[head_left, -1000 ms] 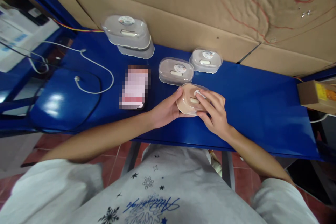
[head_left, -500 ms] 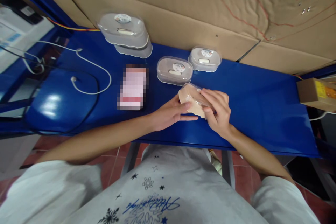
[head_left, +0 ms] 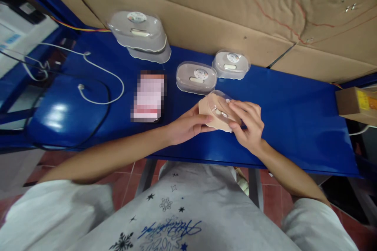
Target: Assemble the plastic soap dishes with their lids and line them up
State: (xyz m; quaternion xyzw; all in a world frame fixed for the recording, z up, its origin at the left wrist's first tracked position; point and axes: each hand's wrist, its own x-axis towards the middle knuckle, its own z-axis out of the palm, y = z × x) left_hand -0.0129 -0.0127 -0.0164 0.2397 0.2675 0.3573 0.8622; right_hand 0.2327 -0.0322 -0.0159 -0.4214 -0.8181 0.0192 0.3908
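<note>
A small oval box (head_left: 216, 113) with a beige base and a clear lid is held tilted just above the blue table (head_left: 294, 125). My left hand (head_left: 188, 125) grips its left end, thumb on the beige side. My right hand (head_left: 247, 123) holds its right side, fingers lying over the clear lid. Two more oval boxes of the same kind, one (head_left: 196, 77) just behind my hands and another (head_left: 231, 64) to its right, lie flat on the table.
A stack of larger clear oval boxes (head_left: 138, 35) stands at the back left. A blurred pink card (head_left: 149, 96) lies left of my hands. White and black cables (head_left: 100, 70) loop at the left. A cardboard wall (head_left: 235, 4) runs behind; a small carton (head_left: 356, 104) sits far right.
The box lay flat under both hands a second ago. It has since been lifted and tilted, and my left hand has taken hold of its left end again.
</note>
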